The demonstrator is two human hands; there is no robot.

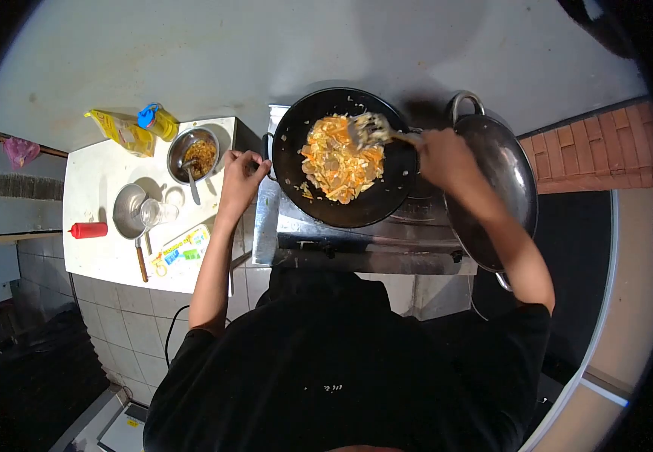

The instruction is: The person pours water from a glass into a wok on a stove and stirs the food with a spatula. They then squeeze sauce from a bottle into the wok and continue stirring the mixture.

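Note:
A black wok (341, 215) sits on the stove with a mix of shredded vegetables and sliced pieces (341, 158) in it. My left hand (243, 173) is closed at the wok's left side, its fingers pinching the small loop handle. From the right, my right hand (447, 158) grips a metal slotted spatula (405, 137). The spatula's head is over the upper right of the food, blurred, with bits of food on it. Beneath the wok is the steel stove (356, 245); its burner under the wok is hidden.
A large metal wok (500, 173) stands right of my right forearm. On the white table (100, 260) at left are a steel bowl of seasoning with a spoon (193, 156), a saucepan (127, 211), a clear jar (159, 212), a red bottle (89, 230), a yellow pouch (123, 134) and a blue-capped container (159, 122).

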